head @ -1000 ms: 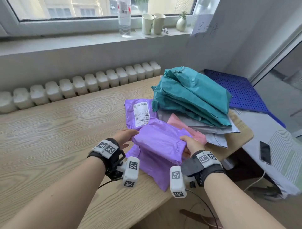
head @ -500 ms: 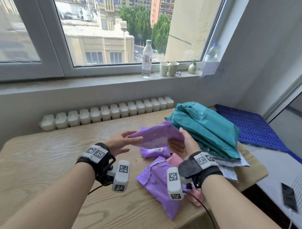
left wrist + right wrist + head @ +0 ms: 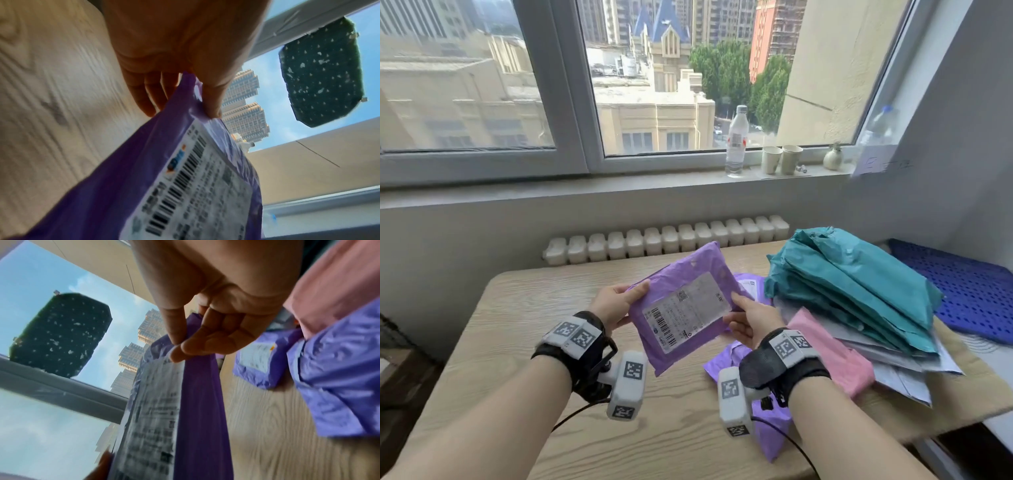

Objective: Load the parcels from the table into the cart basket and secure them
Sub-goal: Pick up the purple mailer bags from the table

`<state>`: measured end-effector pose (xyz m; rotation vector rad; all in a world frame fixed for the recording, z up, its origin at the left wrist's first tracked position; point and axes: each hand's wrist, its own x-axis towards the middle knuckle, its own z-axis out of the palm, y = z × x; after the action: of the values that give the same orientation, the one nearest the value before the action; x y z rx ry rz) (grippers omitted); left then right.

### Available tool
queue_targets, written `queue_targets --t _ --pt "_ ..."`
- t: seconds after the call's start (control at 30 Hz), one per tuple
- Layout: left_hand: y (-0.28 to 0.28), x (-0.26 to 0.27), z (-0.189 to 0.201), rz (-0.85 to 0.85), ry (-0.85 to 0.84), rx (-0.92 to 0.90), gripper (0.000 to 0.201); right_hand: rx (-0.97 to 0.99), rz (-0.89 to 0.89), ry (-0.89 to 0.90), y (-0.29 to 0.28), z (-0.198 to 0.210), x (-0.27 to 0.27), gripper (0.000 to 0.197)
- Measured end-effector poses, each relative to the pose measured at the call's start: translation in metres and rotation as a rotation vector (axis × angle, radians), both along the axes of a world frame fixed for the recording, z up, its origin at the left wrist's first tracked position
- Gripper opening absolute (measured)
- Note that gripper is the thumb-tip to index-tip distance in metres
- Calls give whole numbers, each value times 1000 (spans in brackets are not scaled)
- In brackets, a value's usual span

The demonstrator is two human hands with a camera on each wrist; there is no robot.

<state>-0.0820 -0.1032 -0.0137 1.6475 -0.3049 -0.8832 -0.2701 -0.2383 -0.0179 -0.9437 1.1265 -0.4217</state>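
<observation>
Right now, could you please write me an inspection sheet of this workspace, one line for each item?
Surface: wooden table, wood grain, parcels grouped on its right part.
Job's things: held purple parcel lifted off the table, label facing the camera; teal parcels stacked on grey mailers; pink parcel and two more purple parcels lying on the table. Cart basket: nothing seen.
Clutter: nothing seen on the table.
Grippers: left hand and right hand each pinch one edge of the held parcel.
Cables: black cable from the right wrist camera, another from the left.
Surroundings: window sill with water bottle, two paper cups, small vase; radiator; blue perforated board.
</observation>
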Motion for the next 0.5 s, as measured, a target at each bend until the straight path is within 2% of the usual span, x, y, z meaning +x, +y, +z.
queue_targets --t 0.17,0.27,0.37,0.5 --pt "62 20 -20 247 -18 31 21 115 99 -28 46 -27 37 16" --pt "94 32 -25 324 -26 36 22 152 146 -43 76 -35 55 18" --pt "122 45 -25 361 -61 38 23 134 165 -18 96 -32 69 7" --pt "157 66 -17 338 -193 81 24 44 61 -63 108 -13 94 26"
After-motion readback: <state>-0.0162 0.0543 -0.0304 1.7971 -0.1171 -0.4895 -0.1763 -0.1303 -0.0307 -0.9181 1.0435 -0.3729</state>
